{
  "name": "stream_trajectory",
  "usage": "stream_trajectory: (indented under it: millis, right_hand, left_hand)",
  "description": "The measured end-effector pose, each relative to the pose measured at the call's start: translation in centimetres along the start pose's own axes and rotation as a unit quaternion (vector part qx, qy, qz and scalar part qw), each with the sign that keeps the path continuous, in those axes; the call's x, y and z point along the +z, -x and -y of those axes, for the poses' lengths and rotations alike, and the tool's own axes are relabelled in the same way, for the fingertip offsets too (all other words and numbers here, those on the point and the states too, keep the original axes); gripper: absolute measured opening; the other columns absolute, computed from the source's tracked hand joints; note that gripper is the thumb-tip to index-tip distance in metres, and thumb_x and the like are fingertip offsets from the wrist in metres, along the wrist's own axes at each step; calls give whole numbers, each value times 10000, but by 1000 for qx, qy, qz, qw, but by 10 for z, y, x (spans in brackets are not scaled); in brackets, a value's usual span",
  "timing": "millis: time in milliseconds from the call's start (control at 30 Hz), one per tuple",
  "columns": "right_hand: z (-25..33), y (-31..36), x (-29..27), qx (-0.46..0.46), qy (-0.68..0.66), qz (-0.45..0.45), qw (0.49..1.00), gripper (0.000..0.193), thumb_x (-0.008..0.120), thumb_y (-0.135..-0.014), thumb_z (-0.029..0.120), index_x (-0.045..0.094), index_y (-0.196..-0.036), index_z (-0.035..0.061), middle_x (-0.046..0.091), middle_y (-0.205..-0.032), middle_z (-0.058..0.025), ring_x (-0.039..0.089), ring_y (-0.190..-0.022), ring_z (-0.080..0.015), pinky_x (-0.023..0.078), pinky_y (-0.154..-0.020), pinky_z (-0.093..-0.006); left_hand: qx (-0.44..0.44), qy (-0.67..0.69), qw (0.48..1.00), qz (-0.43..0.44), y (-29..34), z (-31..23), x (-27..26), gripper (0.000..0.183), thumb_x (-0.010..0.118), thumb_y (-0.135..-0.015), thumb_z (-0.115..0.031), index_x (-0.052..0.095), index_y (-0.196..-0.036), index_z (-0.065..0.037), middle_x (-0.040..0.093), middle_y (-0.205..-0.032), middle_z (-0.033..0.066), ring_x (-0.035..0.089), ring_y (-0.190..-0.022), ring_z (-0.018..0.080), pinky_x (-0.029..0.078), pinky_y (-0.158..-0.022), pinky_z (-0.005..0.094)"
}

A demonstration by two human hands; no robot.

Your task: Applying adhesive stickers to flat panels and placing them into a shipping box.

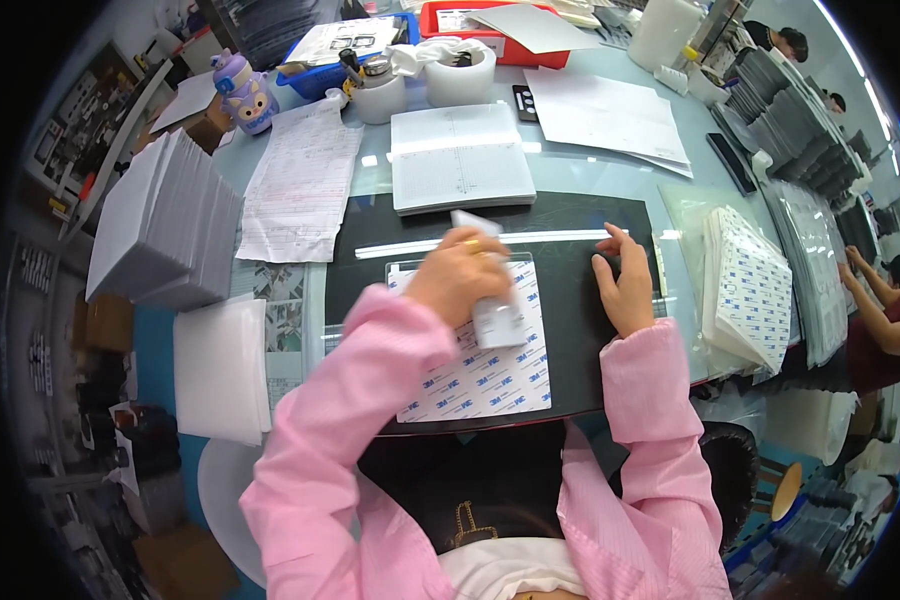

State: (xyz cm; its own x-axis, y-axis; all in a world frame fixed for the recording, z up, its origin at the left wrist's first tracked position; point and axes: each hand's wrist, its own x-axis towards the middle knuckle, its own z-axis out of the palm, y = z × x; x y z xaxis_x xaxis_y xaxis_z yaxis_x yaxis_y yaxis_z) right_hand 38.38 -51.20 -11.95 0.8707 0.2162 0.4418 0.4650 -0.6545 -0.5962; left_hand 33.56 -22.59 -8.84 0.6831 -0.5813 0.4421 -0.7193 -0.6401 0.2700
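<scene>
My left hand (458, 278), a ring on one finger, is closed around a white folded wipe (498, 324). Motion blurs it a little, and the palm hides the wipe's middle. Under that hand lies a rectangular white backing sheet (490, 385) with repeated blue print, its near edge close to the table's front edge. Off to the right, my right hand (624, 285) rests by the black mat (580, 350) with its fingers apart and nothing in them. Beyond the left hand, a thick stack of white printed sheets (460, 160) sits at the mat's far edge.
Tall stacks of grey-white sheets (165, 215) stand at the left, near a written paper (300, 180) and a purple bottle (243, 95). Blue-printed sheets (745, 285) lie at the right. Farther back are white round holders (460, 80), a red tray (540, 50) and a phone (732, 163).
</scene>
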Motion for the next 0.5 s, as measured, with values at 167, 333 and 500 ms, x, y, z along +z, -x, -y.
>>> stream_trajectory:
  millis: [167, 333, 500]
  right_hand:
    - [12, -1, -6, 24, -52, -3, 998, 416, 636, -916, 39, 526, -1317, 19, 656, -968, -76, 610, -878, -176, 478, -773, -291]
    - [27, -5, -2, 7, -65, 20, 998, 427, 638, -926, 44, 508, -1332, 19, 659, -942, -77, 616, -842, -173, 488, -778, -291]
    - [17, -3, 4, -7, -51, 15, 999, 426, 635, -929, 45, 506, -1334, 20, 661, -908, -73, 614, -809, -154, 490, -745, -274]
  left_hand:
    - [-61, -10, 998, 24, 90, -19, -59, 53, 710, -737, -151, 704, -719, -201, 720, -838, -76, 641, -939, 153, 402, -992, 389]
    - [-23, 37, 998, 46, 74, -50, -46, 42, 680, -732, -170, 673, -767, -192, 704, -894, -81, 629, -941, 140, 399, -953, 372]
    - [63, 85, 994, -3, 18, -78, 22, 50, 647, -720, -145, 616, -729, -182, 620, -815, -67, 605, -929, 146, 397, -978, 354]
